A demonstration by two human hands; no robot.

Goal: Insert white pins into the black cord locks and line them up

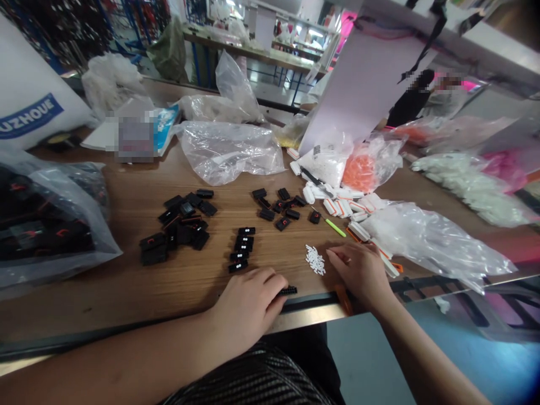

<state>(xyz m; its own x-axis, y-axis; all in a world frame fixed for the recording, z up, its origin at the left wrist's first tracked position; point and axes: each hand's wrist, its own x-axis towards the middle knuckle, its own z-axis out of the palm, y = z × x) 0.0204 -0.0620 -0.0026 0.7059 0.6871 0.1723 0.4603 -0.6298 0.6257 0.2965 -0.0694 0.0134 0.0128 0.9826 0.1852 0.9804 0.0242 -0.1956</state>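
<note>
In the head view, the left hand is curled and grips a small black plastic part at the near edge of the desk. The part lies long from left to right, just past the fingers. The right hand, open, rests farther right, near a little pile of white bits.
</note>
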